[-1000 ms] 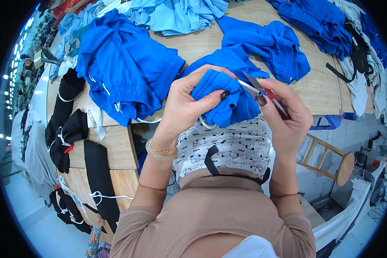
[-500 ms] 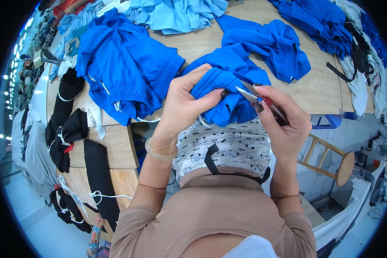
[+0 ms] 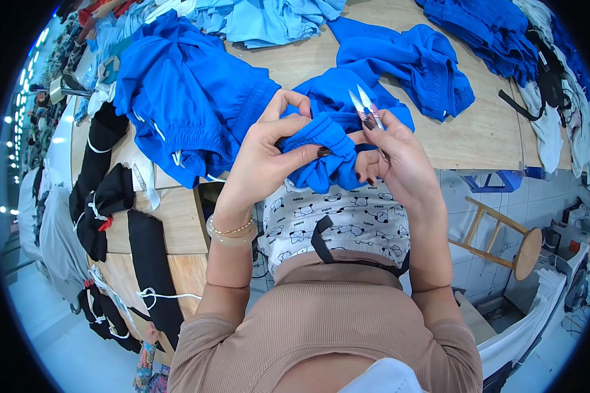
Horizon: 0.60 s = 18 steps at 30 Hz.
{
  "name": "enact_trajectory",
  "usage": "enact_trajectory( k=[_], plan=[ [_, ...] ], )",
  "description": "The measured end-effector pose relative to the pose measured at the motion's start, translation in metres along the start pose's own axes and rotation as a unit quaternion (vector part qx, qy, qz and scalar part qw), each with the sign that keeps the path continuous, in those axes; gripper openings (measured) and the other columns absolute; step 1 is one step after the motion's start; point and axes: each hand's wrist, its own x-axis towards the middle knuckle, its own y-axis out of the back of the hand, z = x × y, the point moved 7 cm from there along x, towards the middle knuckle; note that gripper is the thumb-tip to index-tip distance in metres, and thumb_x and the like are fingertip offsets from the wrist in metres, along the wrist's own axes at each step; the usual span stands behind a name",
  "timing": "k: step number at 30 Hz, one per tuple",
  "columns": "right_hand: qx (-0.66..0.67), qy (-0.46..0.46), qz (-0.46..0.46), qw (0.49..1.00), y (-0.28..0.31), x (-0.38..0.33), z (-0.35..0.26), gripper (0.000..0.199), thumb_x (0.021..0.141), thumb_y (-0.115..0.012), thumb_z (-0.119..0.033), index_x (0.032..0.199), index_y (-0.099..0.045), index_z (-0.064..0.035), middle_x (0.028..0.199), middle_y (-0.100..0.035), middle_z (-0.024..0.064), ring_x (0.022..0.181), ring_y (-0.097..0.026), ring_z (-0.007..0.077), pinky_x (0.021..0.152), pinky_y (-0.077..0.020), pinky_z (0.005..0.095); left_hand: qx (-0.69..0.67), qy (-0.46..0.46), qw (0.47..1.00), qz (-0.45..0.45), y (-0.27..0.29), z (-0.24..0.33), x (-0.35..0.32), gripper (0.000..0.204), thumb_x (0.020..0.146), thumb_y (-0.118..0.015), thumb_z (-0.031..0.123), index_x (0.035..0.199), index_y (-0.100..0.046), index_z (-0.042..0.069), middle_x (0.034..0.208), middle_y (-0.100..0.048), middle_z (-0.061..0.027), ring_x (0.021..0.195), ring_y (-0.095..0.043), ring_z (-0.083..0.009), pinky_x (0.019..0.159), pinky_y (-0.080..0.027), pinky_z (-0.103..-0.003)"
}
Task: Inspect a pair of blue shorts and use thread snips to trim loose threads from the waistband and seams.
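A: Since the earlier frame, the right hand (image 3: 393, 160) has tipped the small silver thread snips (image 3: 362, 106) blades-up, off the cloth.

B: Noted. Left hand (image 3: 269, 154)?

A: Fingers pinched on the bunched elastic waistband of the bright blue fabric garment (image 3: 328, 141), held above the wooden plank table (image 3: 485, 131) edge. Right hand is closed around the snips' handle.

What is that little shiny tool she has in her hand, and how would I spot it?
Start at the wooden table heaped with blue garments, then drop to the bunched blue waistband gripped by the left hand at its near edge. The thread snips stick up from the right hand beside it: two short silver blades, the only metal among all that cloth.
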Motion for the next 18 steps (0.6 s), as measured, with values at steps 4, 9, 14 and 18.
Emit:
enact_trajectory(
  k=[4, 9, 14, 18],
  plan=[
    [0.065, 0.008, 0.042, 0.997, -0.007, 0.009, 0.006, 0.019, 0.093, -0.050, -0.017, 0.104, -0.041, -0.0058, 0.085, -0.062, 0.0110, 0.047, -0.050, 0.0098, 0.040, -0.0322, 0.0206, -0.009, 0.023, 0.999, -0.037, -0.008, 0.004, 0.000, 0.021, 0.073, -0.070, 0.003, 0.090, -0.062, -0.005, 0.099, -0.052, -0.0051, 0.089, -0.049, -0.0122, 0.079, -0.040, -0.025],
    [0.056, 0.050, -0.019, 0.997, -0.026, 0.003, -0.013, 0.019, 0.091, -0.055, -0.013, 0.102, -0.042, -0.0060, 0.072, -0.052, 0.0013, 0.045, -0.037, 0.0027, 0.041, -0.0230, 0.0183, -0.098, 0.135, 0.984, -0.056, -0.016, -0.004, -0.006, 0.029, 0.075, -0.067, 0.000, 0.102, -0.058, -0.007, 0.090, -0.059, -0.0021, 0.076, -0.053, -0.0058, 0.066, -0.044, -0.020],
    [-0.036, 0.213, 0.043, 0.975, -0.021, 0.006, -0.032, 0.011, 0.092, -0.051, -0.010, 0.095, -0.042, -0.0048, 0.072, -0.049, 0.0027, 0.044, -0.036, 0.0028, 0.040, -0.0243, 0.0181, -0.098, 0.158, 0.981, -0.054, -0.023, -0.002, -0.008, 0.022, 0.074, -0.068, 0.001, 0.094, -0.062, -0.006, 0.082, -0.062, -0.0019, 0.070, -0.055, -0.0049, 0.061, -0.046, -0.020],
    [-0.120, 0.254, 0.018, 0.960, -0.021, 0.013, -0.041, 0.013, 0.097, -0.043, -0.017, 0.095, -0.039, -0.0047, 0.082, -0.058, 0.0093, 0.042, -0.039, 0.0040, 0.037, -0.0274, 0.0178, -0.141, 0.194, 0.969, -0.064, -0.022, -0.003, -0.012, 0.015, 0.073, -0.071, 0.002, 0.085, -0.065, -0.005, 0.076, -0.064, -0.0019, 0.068, -0.057, -0.0050, 0.060, -0.047, -0.020]
  ],
)
